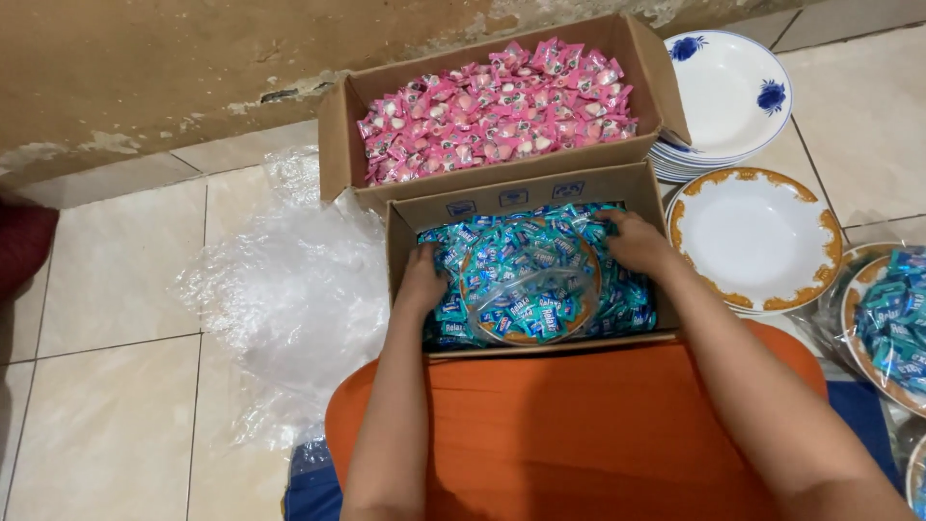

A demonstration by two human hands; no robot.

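Two cardboard boxes are sitting on the pale tiled floor, one behind the other, and a person is kneeling over the nearer one with an orange cloth spreading across the lap. At eleven o'clock from the hands, the far box is brimming with pink wrapped candies and is leaning against the stained wall. Just in front of it, touching it, the near box is lying full of teal wrapped candies. At nine o'clock a heap of clear plastic bags is crumpling on the tiles. At one o'clock a stack of white plates with blue flowers is resting beside the far box, and at three o'clock a white plate with a gold rim is lying on another stack. At four o'clock a wrapped plate of teal candies is peeking in from the edge. Inside the near box, a gold-rimmed plate heaped with teal candies and covered in clear plastic is sitting dead centre. The left hand is pressing down at its nine o'clock side, fingers sinking among the loose candies, though whether they are grasping the rim I cannot tell. The right hand is curling over the plate's two o'clock edge, fingertips gripping the plastic there.
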